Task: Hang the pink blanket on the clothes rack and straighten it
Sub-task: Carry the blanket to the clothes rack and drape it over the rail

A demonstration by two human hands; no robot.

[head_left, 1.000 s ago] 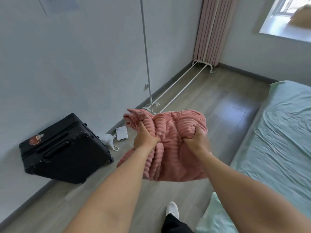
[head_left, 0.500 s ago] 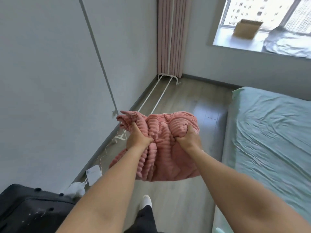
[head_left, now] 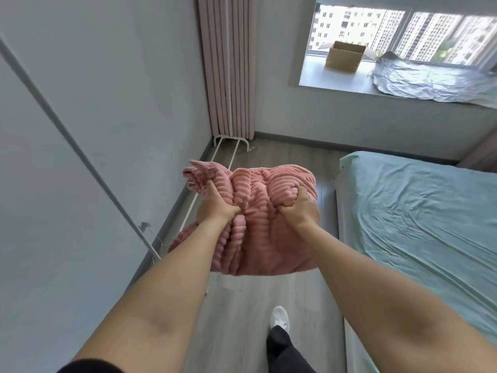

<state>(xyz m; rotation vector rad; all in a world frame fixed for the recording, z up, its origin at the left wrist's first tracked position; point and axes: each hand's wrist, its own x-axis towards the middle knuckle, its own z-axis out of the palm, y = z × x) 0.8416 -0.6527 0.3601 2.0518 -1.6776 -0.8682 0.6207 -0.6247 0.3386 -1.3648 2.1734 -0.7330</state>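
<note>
Pink ribbed plush makes up the blanket (head_left: 258,232), which is held bunched in a thick bundle in front of the body, above the wood-grain floor (head_left: 242,305) and clear of it. It is gripped by both hands: the left hand (head_left: 216,208) is closed round folds at the bundle's left upper part, and the right hand (head_left: 298,210) is clenched into the fabric at its right upper part, with both forearms stretched forward. The white clothes rack (head_left: 80,157) is seen along the grey wall on the left, one slanted upright pole crossing the view and the foot rails running on the floor toward the corner, where pink curtains (head_left: 228,65) hang. No part of the blanket is touching the rack. A bed with a pale green sheet (head_left: 416,224) is stood to the right. On the window ledge, a cardboard box (head_left: 345,56) and a crumpled grey cloth (head_left: 430,79) are set. A white shoe (head_left: 279,317) is visible below the bundle.
</note>
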